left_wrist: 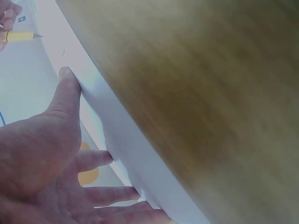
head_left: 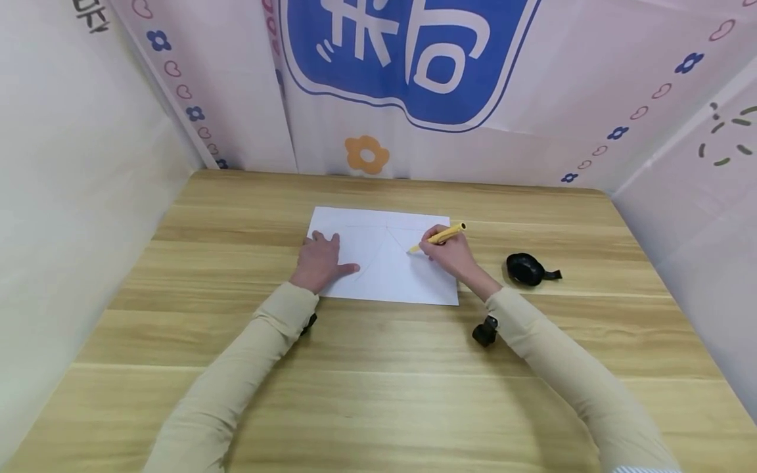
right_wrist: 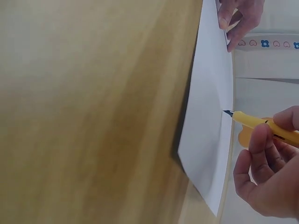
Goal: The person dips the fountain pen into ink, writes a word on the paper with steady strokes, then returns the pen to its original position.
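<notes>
A white sheet of paper (head_left: 390, 282) lies on the table, with thin lines drawn on it that meet near its top middle. My left hand (head_left: 320, 261) rests spread on the paper's left part, thumb stretched toward the middle. In the left wrist view, the fingers of that hand (left_wrist: 46, 158) look straight and hold nothing. My right hand (head_left: 452, 253) pinches a yellow fountain pen (head_left: 440, 237) over the right half of the sheet. Its dark nib (right_wrist: 228, 112) meets the paper at the lower end of a slanting line, seen from the right wrist.
To the right of the paper lies a black rounded object (head_left: 525, 269) with a short tail; its kind is unclear. Small black devices (head_left: 485, 331) sit at both wrists. A printed cloth wall (head_left: 236, 98) borders the wooden table (head_left: 384, 394) at the back, with white walls at both sides.
</notes>
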Available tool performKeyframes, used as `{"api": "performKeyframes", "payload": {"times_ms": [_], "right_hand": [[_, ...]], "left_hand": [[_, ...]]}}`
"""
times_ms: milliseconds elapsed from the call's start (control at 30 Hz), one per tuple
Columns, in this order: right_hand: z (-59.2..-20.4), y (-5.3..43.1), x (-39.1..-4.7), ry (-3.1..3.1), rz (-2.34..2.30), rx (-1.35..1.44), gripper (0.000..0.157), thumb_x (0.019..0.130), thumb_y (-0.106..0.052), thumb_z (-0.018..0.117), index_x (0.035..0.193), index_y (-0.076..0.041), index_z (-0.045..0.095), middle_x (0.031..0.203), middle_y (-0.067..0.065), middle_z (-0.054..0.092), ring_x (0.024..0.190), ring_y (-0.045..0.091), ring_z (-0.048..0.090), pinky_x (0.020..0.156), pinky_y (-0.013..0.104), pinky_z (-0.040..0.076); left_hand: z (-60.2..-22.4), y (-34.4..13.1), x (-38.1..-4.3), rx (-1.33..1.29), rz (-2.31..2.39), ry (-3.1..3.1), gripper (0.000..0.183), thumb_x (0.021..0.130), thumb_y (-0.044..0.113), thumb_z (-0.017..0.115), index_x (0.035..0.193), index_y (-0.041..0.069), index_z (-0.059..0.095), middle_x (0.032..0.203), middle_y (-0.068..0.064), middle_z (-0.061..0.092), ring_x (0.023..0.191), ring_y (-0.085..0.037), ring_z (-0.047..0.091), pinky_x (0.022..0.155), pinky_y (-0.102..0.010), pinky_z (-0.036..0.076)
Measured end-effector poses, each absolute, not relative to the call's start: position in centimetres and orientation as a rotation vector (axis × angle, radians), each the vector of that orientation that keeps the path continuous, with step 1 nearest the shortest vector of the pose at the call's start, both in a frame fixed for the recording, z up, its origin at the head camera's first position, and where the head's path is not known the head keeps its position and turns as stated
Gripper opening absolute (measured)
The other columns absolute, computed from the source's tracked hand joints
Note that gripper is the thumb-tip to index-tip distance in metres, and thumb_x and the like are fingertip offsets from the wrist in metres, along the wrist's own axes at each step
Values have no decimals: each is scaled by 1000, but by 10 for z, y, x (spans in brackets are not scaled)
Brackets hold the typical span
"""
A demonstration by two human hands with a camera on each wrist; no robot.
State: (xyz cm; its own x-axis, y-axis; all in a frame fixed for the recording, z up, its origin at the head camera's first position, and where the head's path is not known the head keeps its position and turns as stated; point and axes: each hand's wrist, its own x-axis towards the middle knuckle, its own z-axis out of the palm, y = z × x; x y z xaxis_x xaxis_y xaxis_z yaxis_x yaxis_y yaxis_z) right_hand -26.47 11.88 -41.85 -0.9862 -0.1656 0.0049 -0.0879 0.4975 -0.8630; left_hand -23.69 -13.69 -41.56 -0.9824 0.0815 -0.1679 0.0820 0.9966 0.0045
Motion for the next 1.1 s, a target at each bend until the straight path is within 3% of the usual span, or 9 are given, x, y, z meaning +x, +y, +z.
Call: {"api": "performKeyframes", "payload": {"times_ms": [233, 767, 1100], "right_hand": [[-417, 129, -254, 2642, -1482, -183, 11, 84, -15, 62, 90, -6, 64, 71, -1, 60, 63, 11, 56, 53, 20, 40], [-419, 154, -238, 2642, -1461, -192, 12, 84, -15, 63, 90, -5, 64, 75, 4, 62, 66, 14, 59, 57, 21, 48], [-420, 169, -228, 2632, -1452, -162, 12, 85, -17, 64, 90, -5, 64, 73, -1, 60, 64, 8, 55, 55, 19, 44]], "left_hand": [[-417, -137, -238, 135, -33, 2985, 87, 82, 64, 58, 138, -2, 43, 120, -37, 51, 105, -49, 56, 73, -43, 56], [-417, -137, -238, 137, 6, 2989, 85, 84, 60, 58, 139, -3, 41, 126, -39, 47, 107, -50, 55, 74, -44, 56], [-417, -138, -240, 133, 10, 2960, 89, 84, 63, 56, 141, -2, 38, 128, -40, 44, 107, -49, 55, 75, -44, 56]]}}
